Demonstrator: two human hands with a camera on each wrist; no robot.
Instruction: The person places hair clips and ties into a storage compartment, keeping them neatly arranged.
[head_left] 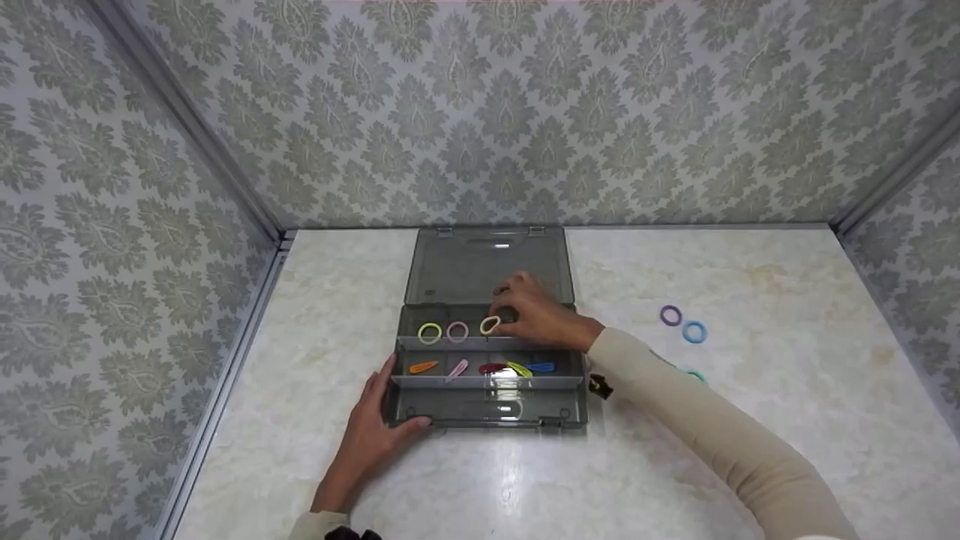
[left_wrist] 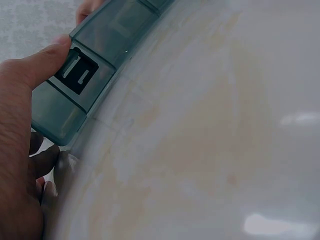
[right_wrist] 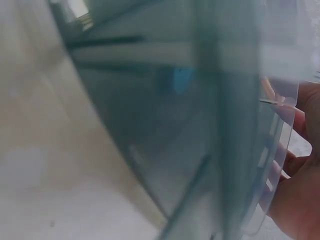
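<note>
A dark see-through divider box (head_left: 465, 409) lies with its lid (head_left: 465, 270) folded back. My right hand (head_left: 544, 315) pinches a cream hair tie (head_left: 484, 331) over the far compartment. A yellow-green hair tie (head_left: 419, 334) and a pink hair tie (head_left: 448, 333) lie there too. In the middle compartment are hair clips: orange (head_left: 424, 367), pink (head_left: 458, 368), red (head_left: 491, 368), yellow (head_left: 519, 369) and blue (head_left: 541, 367). My left hand (head_left: 371, 427) grips the box's near left corner, its thumb (left_wrist: 47, 60) on the front edge. The right wrist view hides the held tie.
On the table to the right lie a purple hair tie (head_left: 661, 316), a blue hair tie (head_left: 683, 332) and a green one (head_left: 697, 374), partly covered by my right sleeve (head_left: 705, 420). A patterned wall (head_left: 480, 112) rises behind the lid, with others on both sides.
</note>
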